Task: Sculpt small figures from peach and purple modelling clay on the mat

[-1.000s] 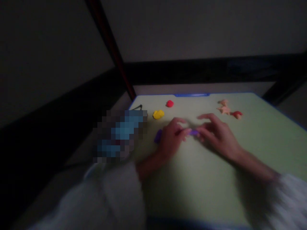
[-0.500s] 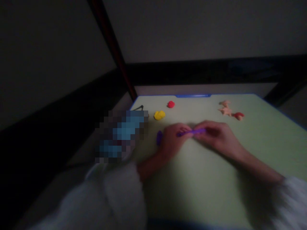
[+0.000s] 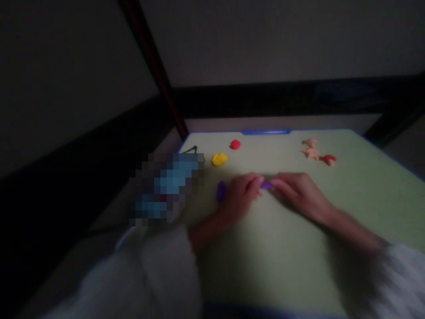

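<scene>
A thin strip of purple modelling clay [image 3: 266,185] spans the short gap between my two hands, just above the tabletop. My left hand [image 3: 241,195] pinches its left end, fingers curled closed. On the other end, the thumb and fingers of my right hand [image 3: 300,195] are closed together, hiding part of the strip. Another purple clay piece [image 3: 220,191] lies just left of my left hand, partly covered by it. Beyond the hands sit a flattened yellow clay lump [image 3: 219,159] and a smaller red clay lump [image 3: 235,144].
The pale table [image 3: 279,266] has a blue rim and a blue bar [image 3: 265,132] at its far edge. Several peach-coloured pieces [image 3: 311,153], one with a red top [image 3: 329,158], lie at the far right. A pixelated bluish object [image 3: 175,177] stands at the left edge.
The fingers of both hands have shifted along the purple strip, and less of it shows now. My right hand has closed further over its end. The other pieces stay put.
</scene>
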### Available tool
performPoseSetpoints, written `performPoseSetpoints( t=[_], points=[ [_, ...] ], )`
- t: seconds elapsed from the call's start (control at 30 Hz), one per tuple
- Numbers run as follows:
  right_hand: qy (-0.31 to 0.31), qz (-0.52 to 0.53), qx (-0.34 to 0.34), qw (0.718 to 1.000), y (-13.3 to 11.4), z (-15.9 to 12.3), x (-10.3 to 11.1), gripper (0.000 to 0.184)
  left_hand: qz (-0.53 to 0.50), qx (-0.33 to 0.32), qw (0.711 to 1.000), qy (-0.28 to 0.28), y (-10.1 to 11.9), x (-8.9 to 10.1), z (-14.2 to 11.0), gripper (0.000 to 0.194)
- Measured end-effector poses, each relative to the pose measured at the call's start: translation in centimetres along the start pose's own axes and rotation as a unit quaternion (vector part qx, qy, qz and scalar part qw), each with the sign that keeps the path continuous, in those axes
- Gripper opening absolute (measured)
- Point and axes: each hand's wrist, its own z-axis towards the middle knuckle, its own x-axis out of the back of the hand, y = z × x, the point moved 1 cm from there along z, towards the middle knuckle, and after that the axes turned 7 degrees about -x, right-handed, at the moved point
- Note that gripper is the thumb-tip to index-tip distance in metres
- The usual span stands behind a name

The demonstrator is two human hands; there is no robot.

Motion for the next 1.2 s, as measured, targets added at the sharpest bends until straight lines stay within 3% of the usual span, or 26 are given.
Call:
performPoseSetpoints(
  t=[0.13, 0.23, 0.53, 0.7, 0.87, 1.2],
  points=[
    [-0.003, 0.070, -0.037, 0.997, 0.04, -0.07, 0.12, 0.034, 0.011, -0.012, 0.999, -0.029, 0.46, -0.07, 0.01, 0.015],
    [-0.002, 0.107, -0.013, 0.994, -0.11, -0.12, 0.44, 0.023, 0.037, -0.013, 0.999, -0.018, 0.74, 0.04, 0.05, 0.016],
    [-0.011, 0.010, 0.041, 0.999, -0.16, -0.05, 0.56, 0.024, 0.045, -0.010, 0.999, -0.020, 0.97, 0.14, -0.10, 0.032],
    [-0.016, -0.025, 0.071, 0.997, 0.05, -0.20, 0.39, 0.022, 0.037, -0.009, 0.998, -0.041, 0.83, -0.01, 0.04, 0.025],
    [-0.027, -0.119, 0.138, 0.983, 0.14, -0.31, 0.15, 0.025, 0.038, -0.006, 0.998, -0.049, 0.80, -0.19, -0.08, 0.029],
    [-0.063, -0.016, 0.109, 0.992, -0.35, -0.46, 0.66, 0.033, -0.048, 0.008, 0.991, -0.123, 0.83, 0.07, 0.16, 0.032]
  ],
)
